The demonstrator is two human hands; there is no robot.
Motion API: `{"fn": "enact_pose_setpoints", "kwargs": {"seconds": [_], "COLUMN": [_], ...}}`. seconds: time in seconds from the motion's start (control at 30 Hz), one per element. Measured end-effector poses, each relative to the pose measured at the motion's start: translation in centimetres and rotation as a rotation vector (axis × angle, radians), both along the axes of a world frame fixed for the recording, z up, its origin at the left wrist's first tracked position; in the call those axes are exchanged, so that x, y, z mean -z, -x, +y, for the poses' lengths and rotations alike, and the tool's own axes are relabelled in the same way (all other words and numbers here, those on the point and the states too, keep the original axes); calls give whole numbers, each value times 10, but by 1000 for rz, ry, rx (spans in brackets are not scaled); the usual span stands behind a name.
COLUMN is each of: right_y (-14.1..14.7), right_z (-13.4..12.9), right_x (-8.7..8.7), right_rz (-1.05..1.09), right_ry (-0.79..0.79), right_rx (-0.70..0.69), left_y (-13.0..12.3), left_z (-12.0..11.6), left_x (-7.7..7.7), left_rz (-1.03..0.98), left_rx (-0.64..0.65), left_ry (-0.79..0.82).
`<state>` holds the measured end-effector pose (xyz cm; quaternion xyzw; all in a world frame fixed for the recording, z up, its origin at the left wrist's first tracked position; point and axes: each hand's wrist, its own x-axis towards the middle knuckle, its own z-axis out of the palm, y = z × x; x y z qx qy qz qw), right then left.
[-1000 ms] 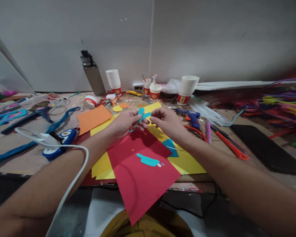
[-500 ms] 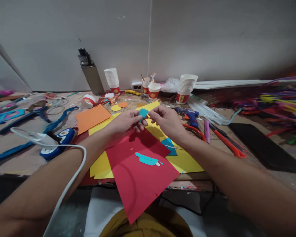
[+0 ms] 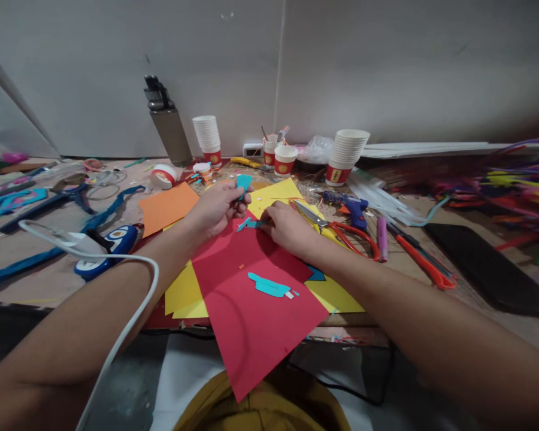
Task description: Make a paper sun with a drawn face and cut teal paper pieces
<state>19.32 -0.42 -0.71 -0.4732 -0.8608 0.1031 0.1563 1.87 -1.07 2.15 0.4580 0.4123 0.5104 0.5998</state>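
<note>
At far left, a blue strip runs diagonally across the worktable, passing behind a blue-and-white device. A white cable curves in front of this device and over the left forearm. Further right lies an orange paper sheet; behind it, a bottle with a black lid stands near the wall, with a stack of paper cups to its right. The left hand pinches a cyan paper piece between thumb and fingers, near the far end of a red paper sheet. The red sheet overlaps yellow paper sheets, and its near corner projects past the table edge. A cyan cutout lies flat on the red sheet. Narrow cyan scraps are situated between the hands. The right hand is lowered, fingers curled, at the right end of these scraps; whether it grips one cannot be determined. Just beyond its wrist are scissors with red handles, blades parted slightly or closed, not distinguishable. A blue glue gun, a purple marker and a flat black object follow toward the right.
</note>
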Motion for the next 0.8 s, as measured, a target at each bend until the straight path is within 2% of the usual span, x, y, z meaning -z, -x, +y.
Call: {"fn": "enact_pose_setpoints", "kwargs": {"seconds": [0.13, 0.27, 0.33, 0.47, 0.57, 0.63, 0.8], "right_y": [-7, -16, -18, -21, -22, -21, -17], "right_z": [1, 4, 6, 10, 10, 7, -5], "right_x": [-6, -8, -8, -6, -9, -13, -24], "right_rz": [31, 162, 231, 388, 437, 420, 200], "right_ry": [30, 30, 52, 185, 202, 142, -158], "right_rx": [-2, -14, -19, 39, 67, 74, 13], "left_y": [0, 0, -1, -7, -11, -13, -13], "left_z": [3, 5, 4, -1, -7, -11, -13], "left_x": [5, 10, 11, 9, 4, 1, -1], "left_rz": [183, 430, 498, 509, 524, 547, 642], "left_rx": [-48, -57, -16, 110, 164, 193, 254], "left_ry": [-71, -163, -165, -81, -52, -42, -41]}}
